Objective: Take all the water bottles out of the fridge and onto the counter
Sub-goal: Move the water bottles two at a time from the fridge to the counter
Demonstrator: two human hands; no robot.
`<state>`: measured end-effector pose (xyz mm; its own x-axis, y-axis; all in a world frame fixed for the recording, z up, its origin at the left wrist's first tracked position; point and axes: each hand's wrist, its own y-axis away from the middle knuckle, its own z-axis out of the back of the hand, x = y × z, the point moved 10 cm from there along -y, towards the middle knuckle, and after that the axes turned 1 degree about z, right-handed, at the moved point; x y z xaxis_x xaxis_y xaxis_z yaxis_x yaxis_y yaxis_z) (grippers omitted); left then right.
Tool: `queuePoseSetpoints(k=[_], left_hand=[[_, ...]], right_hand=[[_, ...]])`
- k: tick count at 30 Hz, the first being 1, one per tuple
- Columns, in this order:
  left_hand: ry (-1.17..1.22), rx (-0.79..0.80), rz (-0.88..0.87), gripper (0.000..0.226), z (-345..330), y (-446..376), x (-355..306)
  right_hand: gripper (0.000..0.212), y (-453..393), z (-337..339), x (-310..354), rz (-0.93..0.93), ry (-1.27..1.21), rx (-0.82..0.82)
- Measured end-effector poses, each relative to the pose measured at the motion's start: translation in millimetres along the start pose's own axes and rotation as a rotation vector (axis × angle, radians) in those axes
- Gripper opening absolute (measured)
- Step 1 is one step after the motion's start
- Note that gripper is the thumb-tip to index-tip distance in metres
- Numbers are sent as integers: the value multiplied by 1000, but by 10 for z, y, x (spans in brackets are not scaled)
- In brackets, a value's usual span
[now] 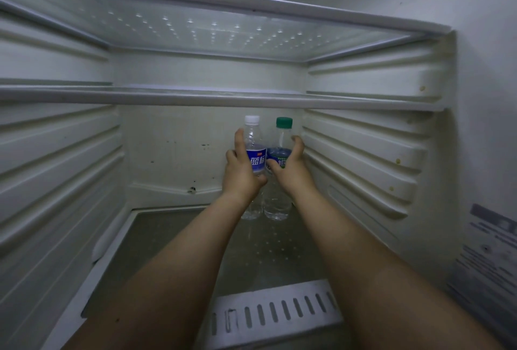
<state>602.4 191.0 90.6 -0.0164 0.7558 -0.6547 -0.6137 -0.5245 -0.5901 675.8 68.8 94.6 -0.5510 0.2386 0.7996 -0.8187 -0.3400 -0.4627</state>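
At the back of the white fridge's [70, 153] lowest glass shelf [173, 237], two clear plastic water bottles are standing upright, touching. The left hand [242, 170] is wrapping its fingers around the white-capped, blue-labelled bottle [254, 151]; the right hand [291, 167] is gripping the green-capped bottle [281, 139].

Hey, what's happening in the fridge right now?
A person is reaching into the fridge with both bare hands. The left hand is wrapped around the white-capped bottle, and the right hand around the green-capped bottle. Both bottles stand upright, side by side, near the back wall, and their bases look to be still on the bottom shelf. No other bottles show on the shelves in view, and the counter is out of view.
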Motion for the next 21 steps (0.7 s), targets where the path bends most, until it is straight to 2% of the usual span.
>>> queuePoseSetpoints(k=[21], left_hand=[[-23, -4, 2, 115, 629, 885, -320]], right_hand=[[80, 944, 218, 380, 53, 65, -2]])
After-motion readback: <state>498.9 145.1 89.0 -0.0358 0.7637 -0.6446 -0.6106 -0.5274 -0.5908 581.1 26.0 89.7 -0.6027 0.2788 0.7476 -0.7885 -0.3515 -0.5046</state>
